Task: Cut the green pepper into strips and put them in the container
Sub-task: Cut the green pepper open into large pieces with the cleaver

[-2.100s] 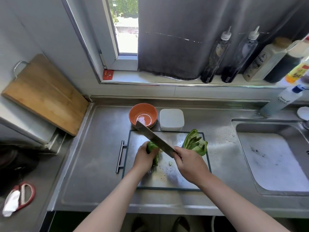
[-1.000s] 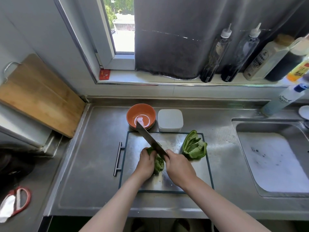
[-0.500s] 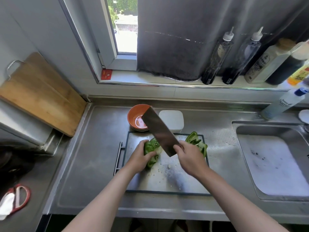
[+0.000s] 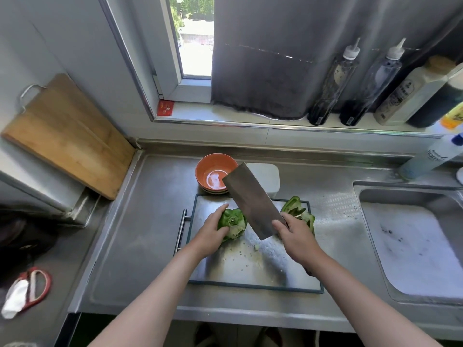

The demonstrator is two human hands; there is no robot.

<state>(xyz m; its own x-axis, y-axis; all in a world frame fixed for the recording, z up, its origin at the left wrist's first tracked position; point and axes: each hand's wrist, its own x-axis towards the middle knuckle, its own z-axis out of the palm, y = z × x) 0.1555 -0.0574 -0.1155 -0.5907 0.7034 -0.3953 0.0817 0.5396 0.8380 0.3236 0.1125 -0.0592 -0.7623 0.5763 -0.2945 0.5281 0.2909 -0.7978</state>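
Steel kitchen counter point(image 4: 150, 221) under a window. Grips with the left hand point(image 4: 210, 231) a green pepper half point(image 4: 231, 222), seed core up, probably steadying it for coring. Holds the cleaver point(image 4: 253, 201) in the right hand point(image 4: 297, 236), fingers wrapped at the handle, blade lifted clear of knuckles. Second pepper half point(image 4: 297, 211) parked at the chopping board's point(image 4: 250, 266) far edge, out of the way. White container point(image 4: 271, 176) just behind, beside an orange bowl point(image 4: 213, 171), handy for strips; none cut yet

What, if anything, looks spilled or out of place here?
Only pepper seeds and scraps scattered across the cutting board near the held pepper half. Normal cutting mess; nothing else looks askew or damaged.
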